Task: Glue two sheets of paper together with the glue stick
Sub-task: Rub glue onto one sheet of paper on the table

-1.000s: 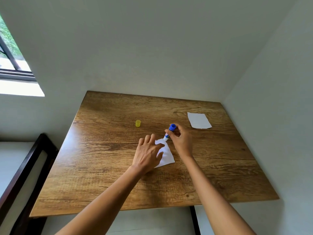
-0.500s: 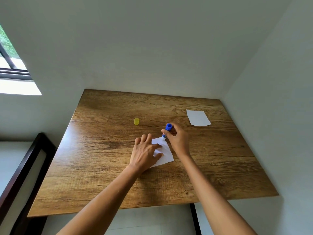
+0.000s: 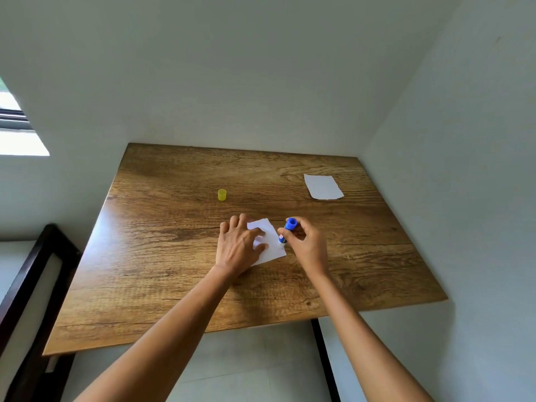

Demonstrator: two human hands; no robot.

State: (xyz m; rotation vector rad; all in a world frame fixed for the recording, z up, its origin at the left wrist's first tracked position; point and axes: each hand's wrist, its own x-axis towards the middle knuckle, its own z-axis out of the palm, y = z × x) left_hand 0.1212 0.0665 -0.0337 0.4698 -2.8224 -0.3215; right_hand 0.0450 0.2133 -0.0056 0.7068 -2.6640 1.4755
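Observation:
A small white sheet of paper (image 3: 271, 240) lies near the middle of the wooden table (image 3: 174, 256). My left hand (image 3: 236, 246) rests flat on its left part, fingers spread, pinning it down. My right hand (image 3: 307, 245) grips a blue glue stick (image 3: 287, 229) held upside down, its tip touching the sheet's right edge. A second white sheet (image 3: 322, 186) lies flat at the far right of the table. The glue stick's yellow cap (image 3: 222, 194) stands alone farther back, left of centre.
White walls close in behind and to the right of the table. A dark wooden frame (image 3: 34, 274) stands to the left of the table. A window (image 3: 11, 117) is at the upper left.
The glue stick has moved from the sheet's far corner to its right edge, nearer to me. My left hand has stayed on the sheet.

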